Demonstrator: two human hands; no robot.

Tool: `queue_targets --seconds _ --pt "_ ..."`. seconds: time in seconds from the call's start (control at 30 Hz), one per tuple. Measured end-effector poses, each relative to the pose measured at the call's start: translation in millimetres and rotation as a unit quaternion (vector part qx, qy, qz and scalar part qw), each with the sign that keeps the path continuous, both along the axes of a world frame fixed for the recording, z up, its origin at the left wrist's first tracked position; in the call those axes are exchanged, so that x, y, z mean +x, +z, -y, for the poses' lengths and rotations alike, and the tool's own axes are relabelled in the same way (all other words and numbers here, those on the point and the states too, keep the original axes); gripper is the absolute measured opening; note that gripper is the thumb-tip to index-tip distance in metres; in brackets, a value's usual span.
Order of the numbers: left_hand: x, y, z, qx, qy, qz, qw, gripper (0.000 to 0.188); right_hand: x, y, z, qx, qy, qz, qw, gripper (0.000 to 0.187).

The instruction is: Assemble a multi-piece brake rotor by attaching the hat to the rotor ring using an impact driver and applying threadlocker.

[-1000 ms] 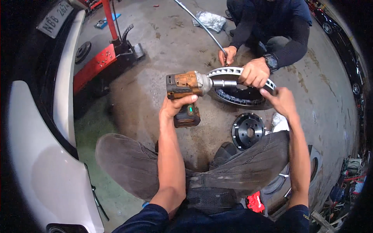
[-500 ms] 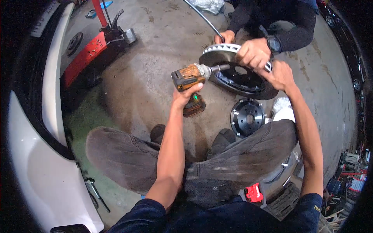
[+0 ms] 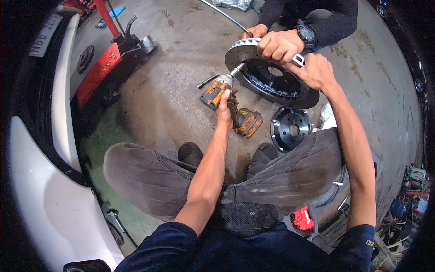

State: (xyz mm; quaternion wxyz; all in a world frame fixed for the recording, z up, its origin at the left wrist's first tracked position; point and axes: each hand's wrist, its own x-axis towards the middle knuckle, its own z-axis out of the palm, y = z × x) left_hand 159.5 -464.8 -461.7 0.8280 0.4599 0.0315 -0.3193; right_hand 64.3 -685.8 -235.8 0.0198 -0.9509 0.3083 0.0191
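My left hand (image 3: 224, 111) is wrapped round the grip of a worn orange-and-black cordless impact wrench (image 3: 248, 122). Its long socket meets the face of a vented brake disc (image 3: 235, 55), near the bolts around the black centre. The disc is held up at a tilt. My right hand (image 3: 317, 72) grips the disc's upper right rim, its fingertips partly hidden. Beside it, a co-worker's hand (image 3: 282, 46) with a black watch clasps the same rim. The co-worker's other hand (image 3: 254, 31) is at the far edge, by a long metal bar (image 3: 224, 16).
A black round disc centre (image 3: 292, 129) with studs lies on the floor below the brake disc. A white car panel (image 3: 54, 181) fills the left side, with a red stand (image 3: 97, 72) beyond. A red part (image 3: 302, 218) lies by my right leg.
The impact wrench has turned, its battery swinging right, and its socket has come against the disc's bolt area. In the picture, the disc and the hands on it sit slightly higher and further left.
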Motion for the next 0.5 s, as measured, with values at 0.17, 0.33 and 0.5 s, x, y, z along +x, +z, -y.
queue_targets --seconds 0.17,0.33,0.5 --pt "-6.5 -7.2 7.0 -0.039 -0.024 -0.028 0.999 0.05 6.4 -7.0 1.9 -0.006 0.025 0.026 0.999 0.078" --pt "-14.3 -15.0 18.8 -0.066 -0.019 -0.029 0.997 0.049 7.9 -3.2 -0.9 0.01 0.046 0.032 0.998 0.07" --pt "-22.0 -8.8 28.8 0.013 -0.028 0.077 0.997 0.053 9.9 -1.7 -8.0 0.008 0.022 0.046 0.999 0.065"
